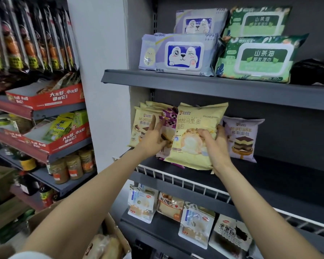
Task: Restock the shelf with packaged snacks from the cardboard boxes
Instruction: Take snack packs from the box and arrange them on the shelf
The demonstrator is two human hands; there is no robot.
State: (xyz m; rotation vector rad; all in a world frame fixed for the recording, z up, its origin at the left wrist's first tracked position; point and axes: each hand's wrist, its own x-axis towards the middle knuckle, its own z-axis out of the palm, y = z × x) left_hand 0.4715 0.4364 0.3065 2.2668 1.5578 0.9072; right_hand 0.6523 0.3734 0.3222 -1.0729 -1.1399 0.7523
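My right hand (216, 146) grips a pale yellow bread packet (196, 124) by its right side and holds it upright over the dark middle shelf (269, 176). Beside it, my left hand (153, 137) presses with straight fingers against a purple flowered packet (169, 118) and the cream mousse packets (142, 126) standing at the shelf's left end. A lilac mousse bread packet (241, 139) stands alone to the right. An open cardboard box (108, 240) with more wrapped snacks sits at the bottom, under my left arm.
A white wire rail (176, 178) edges the middle shelf. Wet-wipe packs (185, 53) fill the shelf above; bagged breads (195, 221) line the one below. Left racks hold red display trays (45, 100), jars and bottles. The middle shelf is bare right of the lilac packet.
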